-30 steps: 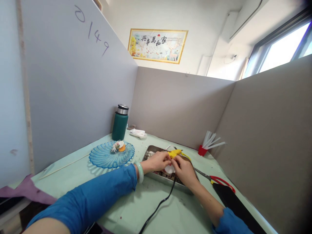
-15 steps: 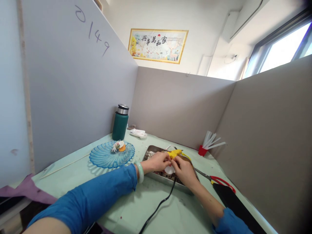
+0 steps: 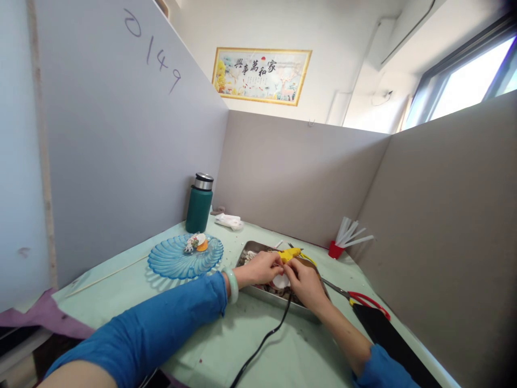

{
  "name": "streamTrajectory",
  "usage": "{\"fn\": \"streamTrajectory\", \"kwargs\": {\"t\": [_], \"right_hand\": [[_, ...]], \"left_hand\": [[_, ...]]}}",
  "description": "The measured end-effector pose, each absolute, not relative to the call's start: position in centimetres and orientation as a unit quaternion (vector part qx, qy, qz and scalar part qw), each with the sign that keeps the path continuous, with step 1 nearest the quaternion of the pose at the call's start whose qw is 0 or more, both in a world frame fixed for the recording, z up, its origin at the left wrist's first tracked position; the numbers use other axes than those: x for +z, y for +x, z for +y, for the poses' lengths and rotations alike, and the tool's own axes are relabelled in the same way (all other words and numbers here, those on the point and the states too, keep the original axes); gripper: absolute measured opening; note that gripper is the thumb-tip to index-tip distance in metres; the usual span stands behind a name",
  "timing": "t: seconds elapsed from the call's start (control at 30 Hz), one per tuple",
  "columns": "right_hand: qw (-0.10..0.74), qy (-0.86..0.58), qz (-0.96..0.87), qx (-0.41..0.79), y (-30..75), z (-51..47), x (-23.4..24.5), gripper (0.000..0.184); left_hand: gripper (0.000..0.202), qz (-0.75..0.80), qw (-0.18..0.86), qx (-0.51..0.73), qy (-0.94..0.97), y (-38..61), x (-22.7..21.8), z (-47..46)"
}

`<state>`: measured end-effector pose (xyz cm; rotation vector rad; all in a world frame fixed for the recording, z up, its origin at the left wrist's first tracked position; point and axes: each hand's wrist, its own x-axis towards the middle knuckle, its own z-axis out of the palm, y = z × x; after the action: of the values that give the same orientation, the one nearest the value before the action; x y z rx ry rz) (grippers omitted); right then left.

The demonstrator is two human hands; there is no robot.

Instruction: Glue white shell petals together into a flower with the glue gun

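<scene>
In the head view, the metal tray (image 3: 262, 296) sits on the bench (image 3: 226, 345), small mixed bits inside it. Left of the tray is a blue plate (image 3: 169, 260) bearing a little shell-like cluster (image 3: 197, 242), with a green bottle (image 3: 198, 209) behind the plate. Beyond the tray's far right corner stands a red cup (image 3: 335, 250) of white sticks (image 3: 348, 234); at its right side lie scissors (image 3: 350, 297) and a black slab (image 3: 388, 345). A black cord (image 3: 264, 339) crosses the tray's near rim. Over the tray, the left hand (image 3: 264, 268) and right hand (image 3: 306, 283) have their fingers bunched, tips nearly meeting; whether they pinch something small I cannot tell. A yellow glue gun (image 3: 290, 255) shows just behind them, at the tray's far side, and a white disc (image 3: 281, 281) below.
</scene>
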<state>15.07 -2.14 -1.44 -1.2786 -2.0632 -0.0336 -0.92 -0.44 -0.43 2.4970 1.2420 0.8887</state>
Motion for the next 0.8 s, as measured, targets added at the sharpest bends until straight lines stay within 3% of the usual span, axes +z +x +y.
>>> {"fn": "streamTrajectory", "kwargs": {"t": [0.37,0.8], "right_hand": [[0.375,-0.485,-0.79,-0.013,15.21,-2.09,-1.48,0.028],[0.397,-0.459,-0.795,0.006,15.04,-2.39,-1.29,0.025]], "left_hand": [[0.023,0.419,0.117,0.336,0.835,-0.98,-0.24,-0.49],[0.025,0.416,0.201,0.385,0.799,-0.91,-0.17,-0.56]]}}
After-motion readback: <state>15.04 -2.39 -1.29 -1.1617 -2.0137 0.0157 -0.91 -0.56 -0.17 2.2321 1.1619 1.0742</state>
